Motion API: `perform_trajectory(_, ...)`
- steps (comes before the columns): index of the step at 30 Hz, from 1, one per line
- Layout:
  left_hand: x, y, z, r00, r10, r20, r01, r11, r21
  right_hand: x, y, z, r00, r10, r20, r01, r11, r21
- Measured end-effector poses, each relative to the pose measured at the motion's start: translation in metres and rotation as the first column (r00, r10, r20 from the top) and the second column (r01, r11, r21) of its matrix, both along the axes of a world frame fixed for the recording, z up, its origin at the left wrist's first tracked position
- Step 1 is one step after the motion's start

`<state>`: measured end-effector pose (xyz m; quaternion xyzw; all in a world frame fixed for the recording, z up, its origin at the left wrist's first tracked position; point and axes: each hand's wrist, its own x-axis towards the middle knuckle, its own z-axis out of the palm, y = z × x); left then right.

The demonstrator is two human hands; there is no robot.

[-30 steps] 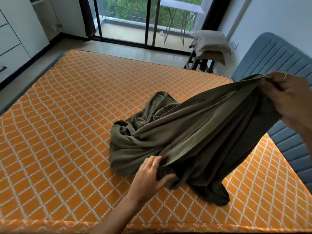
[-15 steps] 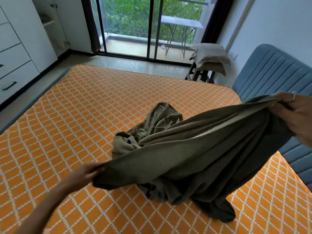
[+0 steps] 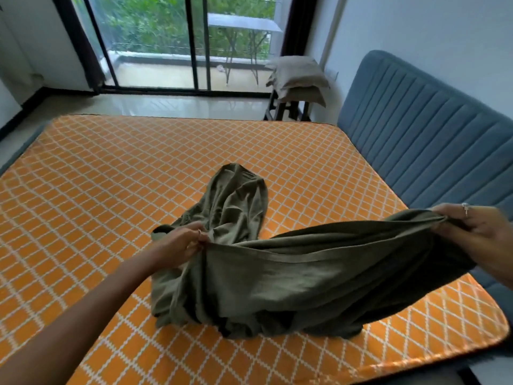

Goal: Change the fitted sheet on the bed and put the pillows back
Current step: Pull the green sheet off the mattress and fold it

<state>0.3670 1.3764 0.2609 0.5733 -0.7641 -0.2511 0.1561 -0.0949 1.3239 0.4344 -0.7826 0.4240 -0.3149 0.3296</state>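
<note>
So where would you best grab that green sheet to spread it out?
By its hemmed edge, from above, as both hands do now: the left hand and right hand pinch the sheet along the band stretched between them. The rest lies bunched on the mattress, offering no clear edge.

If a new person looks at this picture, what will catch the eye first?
First the bright orange mattress with its white diamond pattern, which fills the middle. Next the olive sheet bunched on it, its hem stretched between the left hand and the right hand. Far behind, pillows lie stacked on a stool by the blue headboard.
</note>
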Motion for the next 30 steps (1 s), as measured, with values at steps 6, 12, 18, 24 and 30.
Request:
perform_trajectory(6,-0.023,-0.023,-0.016,0.997,0.013,-0.072,-0.001,0.988,0.157,-0.042,0.017,-0.020,0.988,-0.155,0.009,0.153,0.982,0.111)
perform_trajectory(12,-0.055,-0.013,-0.016,0.955,0.064,-0.288,0.011,0.967,0.253,-0.055,0.028,-0.027,0.962,-0.272,0.025,0.267,0.955,0.129)
perform_trajectory(18,-0.033,-0.047,0.011,0.976,-0.005,-0.218,0.039,0.988,0.148,-0.055,0.031,-0.031,0.965,-0.261,0.033,0.257,0.962,0.087)
perform_trajectory(24,-0.090,-0.091,-0.012,0.981,-0.020,-0.195,0.032,0.998,0.057,-0.059,0.048,-0.035,0.944,-0.322,0.064,0.313,0.942,0.123)
perform_trajectory(30,-0.162,-0.069,-0.036,0.944,-0.054,-0.326,0.082,0.994,0.073,-0.071,0.066,-0.039,0.927,-0.373,0.043,0.351,0.902,0.250)
